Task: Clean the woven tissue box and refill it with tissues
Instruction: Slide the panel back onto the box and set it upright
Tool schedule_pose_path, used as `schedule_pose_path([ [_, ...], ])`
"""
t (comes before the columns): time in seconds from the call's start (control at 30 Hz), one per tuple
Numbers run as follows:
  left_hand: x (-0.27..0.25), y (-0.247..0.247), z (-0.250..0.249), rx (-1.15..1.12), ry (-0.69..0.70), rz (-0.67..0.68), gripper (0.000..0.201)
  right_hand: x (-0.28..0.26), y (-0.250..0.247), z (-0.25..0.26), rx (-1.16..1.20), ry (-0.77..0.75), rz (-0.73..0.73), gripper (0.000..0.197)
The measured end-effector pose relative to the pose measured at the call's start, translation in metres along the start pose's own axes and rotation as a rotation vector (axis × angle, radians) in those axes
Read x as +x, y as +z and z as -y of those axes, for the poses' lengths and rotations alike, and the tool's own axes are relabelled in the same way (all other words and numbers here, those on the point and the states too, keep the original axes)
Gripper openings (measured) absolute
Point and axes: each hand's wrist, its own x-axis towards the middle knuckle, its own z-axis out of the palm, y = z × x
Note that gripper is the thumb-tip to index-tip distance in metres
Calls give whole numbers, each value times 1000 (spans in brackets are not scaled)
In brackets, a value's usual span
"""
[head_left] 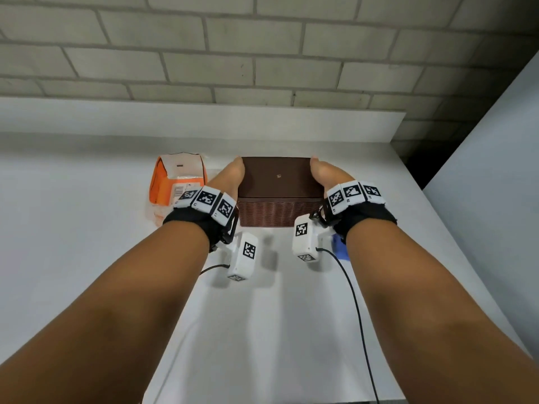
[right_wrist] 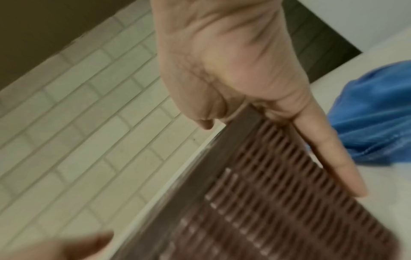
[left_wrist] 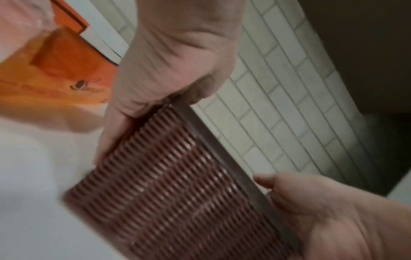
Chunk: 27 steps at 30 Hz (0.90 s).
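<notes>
The brown woven tissue box [head_left: 277, 182] is in the middle of the white table, its smooth upward face showing a small mark. My left hand [head_left: 230, 176] holds its left end, thumb over the top edge and fingers down the side [left_wrist: 169, 61]. My right hand [head_left: 323, 173] holds the right end the same way, thumb on top and a finger stretched along the woven wall [right_wrist: 233, 61]. The ribbed side of the box [left_wrist: 177, 184] [right_wrist: 278, 202] fills both wrist views. I cannot tell whether the box rests on the table or is slightly raised.
An orange and white tissue pack [head_left: 178, 179] [left_wrist: 66, 61] lies just left of the box. A blue cloth [head_left: 339, 246] [right_wrist: 373, 114] lies under my right wrist. Behind are a raised ledge [head_left: 204, 121] and a brick wall [head_left: 262, 53]. A white panel [head_left: 495, 141] stands at the right.
</notes>
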Motion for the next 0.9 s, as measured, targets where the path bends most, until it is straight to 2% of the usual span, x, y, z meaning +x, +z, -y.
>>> schedule_pose_path([
  [0.07, 39, -10, 2, -14, -39, -46, 95, -3, -4, -2, -12, -12, 24, 61],
  [0.13, 65, -15, 4, -4, -24, -37, 115, -6, -3, -7, 96, -22, 53, 64],
  [0.23, 19, -10, -3, -41, 65, 107, 119, 6, -4, -19, 374, -9, 86, 74],
  [0.3, -10, -5, -3, -50, 191, 121, 114, 1, -6, -25, 580, 7, 105, 72],
  [0.37, 2, -3, 2, -79, 280, 118, 114, -14, -8, -30, 732, -19, 125, 53],
  [0.43, 29, -6, 14, -123, 270, 78, 124, -16, -6, -41, 797, -53, 135, 31],
  [0.5, 58, -10, 31, -149, 276, 34, 121, -21, -4, -46, 872, -55, 163, 29],
  [0.57, 57, -13, 43, -123, 259, 14, 115, -23, -2, -50, 927, -49, 186, 33],
  [0.63, 51, -13, 50, -103, 293, 45, 97, -28, -1, -53, 942, -53, 194, 33],
  [0.67, 52, -14, 54, -106, 301, 55, 85, -30, 0, -54, 923, -61, 190, 27],
  [0.73, 42, -15, 60, -126, 321, 53, 73, -32, 1, -56, 912, -81, 190, 18],
  [0.83, -8, -10, 57, -205, 370, 143, 56, -34, 2, -57, 918, -131, 170, 17],
  [0.9, -24, -8, 53, -279, 386, 187, 40, -36, 1, -55, 882, -214, 148, 26],
])
